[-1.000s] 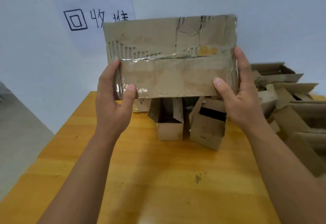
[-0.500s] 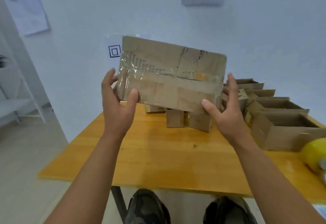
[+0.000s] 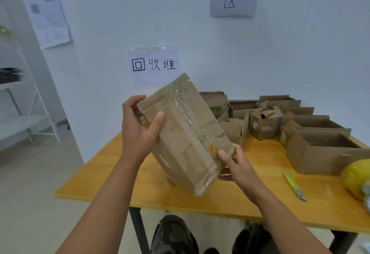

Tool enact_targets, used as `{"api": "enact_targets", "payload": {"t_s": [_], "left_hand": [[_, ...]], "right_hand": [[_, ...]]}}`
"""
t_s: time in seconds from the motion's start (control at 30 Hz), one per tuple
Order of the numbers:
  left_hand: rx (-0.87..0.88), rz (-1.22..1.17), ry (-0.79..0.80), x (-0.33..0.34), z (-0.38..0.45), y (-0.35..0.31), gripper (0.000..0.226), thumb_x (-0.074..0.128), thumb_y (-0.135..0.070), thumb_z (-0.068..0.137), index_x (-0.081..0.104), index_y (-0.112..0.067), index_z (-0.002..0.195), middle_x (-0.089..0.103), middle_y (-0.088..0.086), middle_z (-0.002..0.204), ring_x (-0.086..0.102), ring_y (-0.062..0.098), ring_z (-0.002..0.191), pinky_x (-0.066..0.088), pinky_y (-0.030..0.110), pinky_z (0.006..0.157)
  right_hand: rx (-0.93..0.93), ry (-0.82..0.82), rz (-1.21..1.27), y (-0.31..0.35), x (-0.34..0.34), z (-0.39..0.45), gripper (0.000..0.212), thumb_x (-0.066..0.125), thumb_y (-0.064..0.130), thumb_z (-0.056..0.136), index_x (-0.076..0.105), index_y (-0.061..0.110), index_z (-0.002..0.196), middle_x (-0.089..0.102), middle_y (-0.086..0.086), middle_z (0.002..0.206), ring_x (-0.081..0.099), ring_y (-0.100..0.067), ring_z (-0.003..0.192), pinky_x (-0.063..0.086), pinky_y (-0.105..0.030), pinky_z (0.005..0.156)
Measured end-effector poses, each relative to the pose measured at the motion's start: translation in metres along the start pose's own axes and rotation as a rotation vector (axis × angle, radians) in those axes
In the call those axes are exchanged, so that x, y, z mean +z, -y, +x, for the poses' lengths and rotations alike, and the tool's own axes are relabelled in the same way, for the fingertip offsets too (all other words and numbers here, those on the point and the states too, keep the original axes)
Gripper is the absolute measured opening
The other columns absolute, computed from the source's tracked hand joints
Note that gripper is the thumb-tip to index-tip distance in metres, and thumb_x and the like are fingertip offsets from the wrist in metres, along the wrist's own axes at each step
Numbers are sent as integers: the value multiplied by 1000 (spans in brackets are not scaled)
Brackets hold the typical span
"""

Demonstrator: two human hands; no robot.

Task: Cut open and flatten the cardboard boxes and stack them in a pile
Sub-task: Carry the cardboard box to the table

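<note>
Hands on taped cardboard box | left hand grips upper end, thumb across face | right hand pinches lower corner | box tilted above counter

— Where are we finding room on the table?

— We're seeing bare wood along the lower left of the frame, under the taped box we're holding.

— And blocking us?

— Open cardboard boxes are crowding the right and back; a green knife and yellow tape roll are lying at the right edge.
</note>
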State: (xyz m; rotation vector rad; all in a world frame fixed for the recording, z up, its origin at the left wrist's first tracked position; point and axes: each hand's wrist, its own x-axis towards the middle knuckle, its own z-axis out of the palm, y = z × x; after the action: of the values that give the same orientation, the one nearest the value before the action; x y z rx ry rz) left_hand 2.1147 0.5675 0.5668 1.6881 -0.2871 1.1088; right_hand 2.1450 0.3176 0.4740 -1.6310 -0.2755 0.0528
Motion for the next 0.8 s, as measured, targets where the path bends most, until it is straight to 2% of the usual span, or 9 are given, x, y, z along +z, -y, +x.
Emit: {"api": "enact_targets", "payload": {"t_s": [0.03, 0.1, 0.2, 0.27, 0.33, 0.47, 0.6, 0.73, 0.8], "left_hand": [[15, 31, 15, 2, 1, 4, 50, 71, -28, 83, 47, -21, 126, 55, -11, 117, 57, 0, 103, 48, 19, 86], [47, 98, 23, 9, 3, 14, 51, 70, -34, 84, 48, -23, 129, 50, -1, 130, 52, 5, 119, 45, 21, 97], [-97, 178, 1, 16, 7, 32, 75, 64, -52, 84, 27, -38, 148, 24, 0, 147, 29, 3, 135, 29, 7, 103], [-254, 181, 15, 20, 1, 42, 100, 62, -67, 77, 6, -39, 155, 13, -6, 152, 22, 6, 140, 28, 21, 109], [-317, 168, 53, 23, -14, 50, 108, 64, -70, 73, 0, -39, 154, 10, -15, 153, 20, 2, 140, 30, 36, 112], [-294, 211, 100, 29, -36, 62, 92, 71, -38, 87, 5, -41, 152, 11, -15, 157, 19, 4, 143, 32, 38, 115], [-365, 259, 122, 15, -20, 82, 87, 63, -42, 93, 2, -42, 155, 16, -13, 161, 24, 8, 145, 32, 38, 115], [-477, 300, 111, 7, -14, 96, 75, 56, -45, 96, 8, -44, 154, 23, -6, 154, 35, 16, 138, 36, 38, 111], [-459, 322, 143, 10, -16, 96, 71, 55, -47, 96, 13, -47, 153, 22, -6, 156, 32, 16, 140, 34, 33, 109]], "right_hand": [[8, -21, -41, -3, -1, 4, 36, 60, 47, 92, 46, 33, 122, 63, -2, 120, 71, -15, 94, 61, -43, 81], [30, -34, -59, -9, -1, 12, 31, 63, 46, 92, 49, 26, 112, 64, -2, 116, 70, -14, 94, 61, -40, 80], [25, -56, -50, -11, 7, 24, 37, 65, 46, 89, 50, 17, 106, 67, -7, 106, 71, -20, 88, 61, -35, 71], [0, -103, -40, -8, 16, 36, 43, 66, 50, 84, 51, 14, 103, 69, -8, 98, 73, -21, 79, 59, -29, 62], [-14, -135, -45, -5, 26, 50, 44, 66, 52, 84, 53, 14, 101, 72, -8, 90, 73, -21, 71, 56, -26, 56], [-52, -127, -90, 1, 49, 77, 36, 61, 52, 92, 56, 18, 100, 73, -7, 83, 72, -19, 69, 58, -29, 59], [-37, -9, -176, -7, 64, 94, 27, 53, 51, 97, 56, 25, 103, 72, -3, 86, 71, -15, 75, 60, -34, 70], [-22, 61, -187, -17, 73, 98, 27, 53, 46, 98, 53, 28, 118, 66, 5, 101, 67, -11, 86, 50, -16, 60], [-45, 38, -210, -18, 74, 99, 32, 52, 49, 98, 53, 28, 122, 65, 9, 104, 65, -10, 92, 52, -18, 64]]}}
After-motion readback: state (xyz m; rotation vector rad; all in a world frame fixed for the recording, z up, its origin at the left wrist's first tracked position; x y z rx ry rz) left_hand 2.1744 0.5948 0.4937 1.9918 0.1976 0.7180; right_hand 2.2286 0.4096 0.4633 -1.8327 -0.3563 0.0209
